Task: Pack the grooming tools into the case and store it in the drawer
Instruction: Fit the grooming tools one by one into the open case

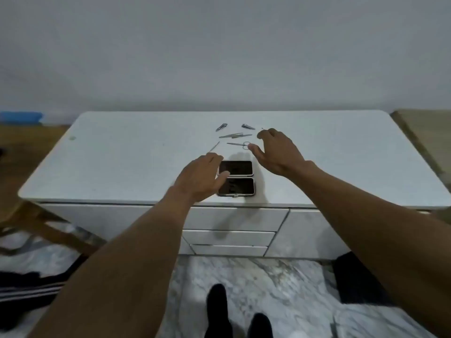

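Dim, soft, blurry wide-angle view; edges bowed, faint shadows.

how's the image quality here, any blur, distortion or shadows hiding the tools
Head view: wide-angle bending bows the cabinet top; soft overall, so the small metal tools lack detail; both hands throw faint shadows around the open case, none over the tools.

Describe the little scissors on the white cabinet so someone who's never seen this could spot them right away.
On the white cabinet top, look past the open black case to the scattered metal tools. The scissors lie nearest the case, by the right hand, the only tool with ring handles.
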A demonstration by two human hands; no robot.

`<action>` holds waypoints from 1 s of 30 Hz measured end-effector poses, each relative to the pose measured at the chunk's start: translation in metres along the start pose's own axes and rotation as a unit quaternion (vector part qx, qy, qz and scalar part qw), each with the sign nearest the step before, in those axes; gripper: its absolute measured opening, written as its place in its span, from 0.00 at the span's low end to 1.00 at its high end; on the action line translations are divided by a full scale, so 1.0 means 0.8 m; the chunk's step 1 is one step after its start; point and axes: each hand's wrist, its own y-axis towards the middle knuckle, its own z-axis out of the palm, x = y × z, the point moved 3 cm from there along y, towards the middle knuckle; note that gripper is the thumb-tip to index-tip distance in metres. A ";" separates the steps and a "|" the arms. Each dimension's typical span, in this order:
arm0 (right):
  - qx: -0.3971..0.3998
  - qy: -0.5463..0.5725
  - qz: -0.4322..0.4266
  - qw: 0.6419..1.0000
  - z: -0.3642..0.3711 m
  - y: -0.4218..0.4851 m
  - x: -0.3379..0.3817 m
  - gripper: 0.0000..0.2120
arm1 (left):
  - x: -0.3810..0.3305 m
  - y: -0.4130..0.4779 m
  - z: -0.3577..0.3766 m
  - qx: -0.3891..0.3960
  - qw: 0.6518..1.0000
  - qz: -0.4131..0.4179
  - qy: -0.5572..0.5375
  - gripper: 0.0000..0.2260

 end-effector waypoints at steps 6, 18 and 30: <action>0.051 -0.001 0.026 0.998 0.047 0.028 -0.006 0.23 | 0.028 0.009 0.046 0.025 0.999 0.006 -0.026 0.28; 0.090 -0.018 0.051 0.994 0.089 0.132 -0.001 0.20 | 0.070 0.020 0.090 -0.042 0.994 0.062 -0.076 0.26; 0.096 -0.090 0.019 0.991 0.119 0.249 0.021 0.18 | 0.078 0.026 0.098 -0.049 0.994 0.066 -0.067 0.28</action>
